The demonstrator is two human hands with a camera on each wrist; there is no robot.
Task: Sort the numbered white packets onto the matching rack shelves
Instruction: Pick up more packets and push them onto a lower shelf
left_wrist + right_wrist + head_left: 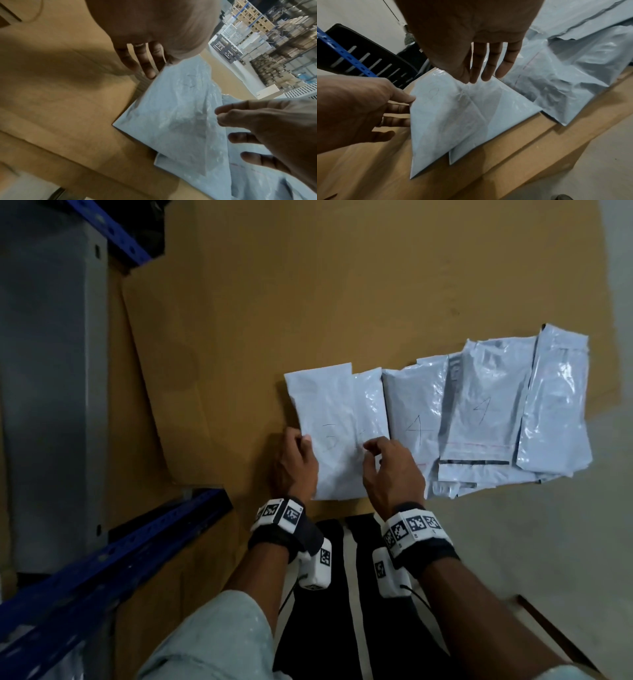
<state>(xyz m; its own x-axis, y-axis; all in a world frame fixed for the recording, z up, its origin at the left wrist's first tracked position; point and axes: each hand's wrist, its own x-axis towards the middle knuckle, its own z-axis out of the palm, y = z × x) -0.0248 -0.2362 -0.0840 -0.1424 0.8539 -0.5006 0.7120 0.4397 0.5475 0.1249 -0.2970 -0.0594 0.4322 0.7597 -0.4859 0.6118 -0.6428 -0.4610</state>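
Several white packets lie in a row on brown cardboard (pixel 342 285). The leftmost packet (pixel 329 405) (pixel 171 115) (pixel 445 121) bears a faint handwritten number I cannot read, and it overlaps a second packet (pixel 371 402) (pixel 496 121). My left hand (pixel 294 460) (pixel 351 108) is at its left edge, with the thumb touching the edge and straight fingers alongside. My right hand (pixel 390 467) (pixel 471 40) hovers over the packet's near part, its fingers hanging straight down with the tips at the plastic. Two packets to the right (pixel 418 412) (pixel 486 405) are marked 4.
The rack stands on my left, with blue beams (pixel 113 556) and a grey shelf panel (pixel 51 371). More crumpled packets (pixel 555 405) pile up at the far right. My legs in black trousers (pixel 342 594) are just below the hands. Grey floor (pixel 513 542) lies to the right.
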